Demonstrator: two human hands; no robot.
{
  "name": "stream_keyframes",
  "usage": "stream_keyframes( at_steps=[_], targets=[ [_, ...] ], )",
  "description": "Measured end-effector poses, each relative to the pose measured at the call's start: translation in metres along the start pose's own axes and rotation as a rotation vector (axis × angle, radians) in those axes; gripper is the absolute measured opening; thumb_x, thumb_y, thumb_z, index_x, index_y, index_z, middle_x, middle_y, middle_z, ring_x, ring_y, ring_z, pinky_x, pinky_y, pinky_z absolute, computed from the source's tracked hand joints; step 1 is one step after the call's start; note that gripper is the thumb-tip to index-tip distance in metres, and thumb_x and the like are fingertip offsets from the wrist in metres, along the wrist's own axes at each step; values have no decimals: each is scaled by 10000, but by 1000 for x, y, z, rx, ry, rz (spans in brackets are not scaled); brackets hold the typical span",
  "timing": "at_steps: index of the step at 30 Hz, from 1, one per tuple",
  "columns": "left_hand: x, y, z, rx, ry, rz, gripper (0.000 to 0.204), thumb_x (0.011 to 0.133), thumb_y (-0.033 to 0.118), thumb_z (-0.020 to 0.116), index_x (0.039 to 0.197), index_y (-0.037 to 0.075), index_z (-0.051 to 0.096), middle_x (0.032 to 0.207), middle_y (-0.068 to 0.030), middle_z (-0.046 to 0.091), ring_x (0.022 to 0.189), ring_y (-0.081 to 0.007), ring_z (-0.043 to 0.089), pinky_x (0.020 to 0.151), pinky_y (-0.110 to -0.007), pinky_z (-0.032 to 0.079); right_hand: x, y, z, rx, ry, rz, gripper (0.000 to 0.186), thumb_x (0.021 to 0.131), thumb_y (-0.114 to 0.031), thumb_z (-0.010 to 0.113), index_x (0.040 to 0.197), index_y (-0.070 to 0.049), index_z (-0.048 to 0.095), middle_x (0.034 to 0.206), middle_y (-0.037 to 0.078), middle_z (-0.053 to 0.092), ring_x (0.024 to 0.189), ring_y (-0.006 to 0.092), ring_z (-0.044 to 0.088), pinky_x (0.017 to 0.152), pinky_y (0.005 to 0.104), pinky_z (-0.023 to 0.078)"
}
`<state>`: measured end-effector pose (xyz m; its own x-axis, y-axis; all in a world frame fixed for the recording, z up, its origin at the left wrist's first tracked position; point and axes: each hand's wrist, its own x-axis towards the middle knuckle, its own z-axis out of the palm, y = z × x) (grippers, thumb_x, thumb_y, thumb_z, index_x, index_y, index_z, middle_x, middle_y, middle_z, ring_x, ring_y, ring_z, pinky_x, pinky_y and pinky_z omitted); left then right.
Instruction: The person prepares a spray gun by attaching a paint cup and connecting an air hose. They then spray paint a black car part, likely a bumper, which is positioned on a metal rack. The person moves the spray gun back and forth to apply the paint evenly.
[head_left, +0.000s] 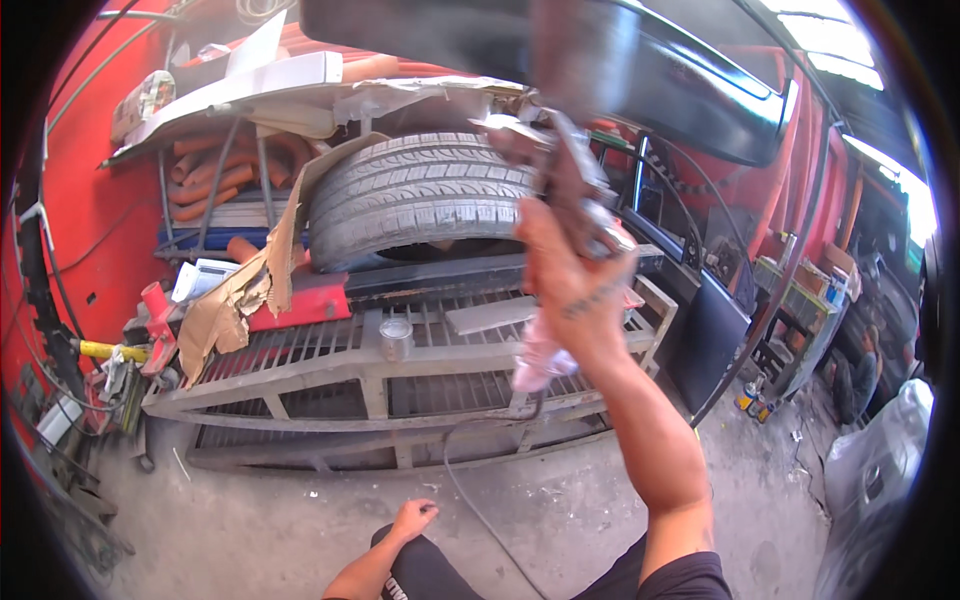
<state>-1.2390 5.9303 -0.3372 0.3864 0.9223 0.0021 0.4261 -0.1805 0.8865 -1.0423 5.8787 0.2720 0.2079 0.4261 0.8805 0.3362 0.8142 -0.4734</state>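
My right hand is raised in front of me, fingers wrapped around a spray gun whose upper cup is smeared by motion. Above and behind the gun hangs a long glossy black panel, perhaps a car part; whether the gun touches it is hard to tell, though they look apart. A pale pink cloth shows just below the right hand. Down at my dark-clothed leg rests my left hand, its fingers curled in, with nothing visible in them.
A slatted metal rack carries a tyre, torn cardboard and a small can. A thin hose trails over the concrete floor. To the right stand a dark flat panel, a pole and a cluttered shelf.
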Motion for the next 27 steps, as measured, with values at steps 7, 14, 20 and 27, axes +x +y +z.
stream_keyframes(
  at_steps=[7, 14, 20, 27],
  targets=[
    [10, -1, 8, 26, -65, -35, 379, 911, 304, 736, 1156, 18, 776, 1089, -190, 785, 1028, -316, 749, 933, -410, 566, -11, 13, -136, -172, 304, 76, 242, 1005, -226, 750, 917, -1, 730, 630, -2, 618, 491, 70, 531, 457, 263, 384],
    [22, -18, 20, 41, -102, -81, 398, 885, 285, 739, 1151, -9, 772, 1021, -206, 789, 969, -307, 762, 897, -396, 571, -3, 45, -280, -438, 493, 70, 289, 1010, -249, 734, 871, 4, 720, 660, 18, 643, 485, 82, 549, 448, 270, 430],
    [26, 4, 22, 12, -108, -93, 393, 872, 255, 728, 1124, -45, 767, 973, -208, 792, 918, -286, 769, 863, -384, 577, 34, 55, -406, -591, 586, -42, 310, 1030, -273, 707, 859, -15, 724, 713, 25, 675, 471, 84, 566, 419, 266, 446],
    [36, 3, 44, 99, -124, -115, 397, 870, 273, 744, 1137, -19, 775, 995, -201, 796, 921, -282, 768, 870, -384, 581, 86, 88, -505, -940, 790, -232, 317, 1003, -277, 717, 820, -21, 742, 600, 28, 642, 453, 126, 573, 454, 328, 451]
  ],
)
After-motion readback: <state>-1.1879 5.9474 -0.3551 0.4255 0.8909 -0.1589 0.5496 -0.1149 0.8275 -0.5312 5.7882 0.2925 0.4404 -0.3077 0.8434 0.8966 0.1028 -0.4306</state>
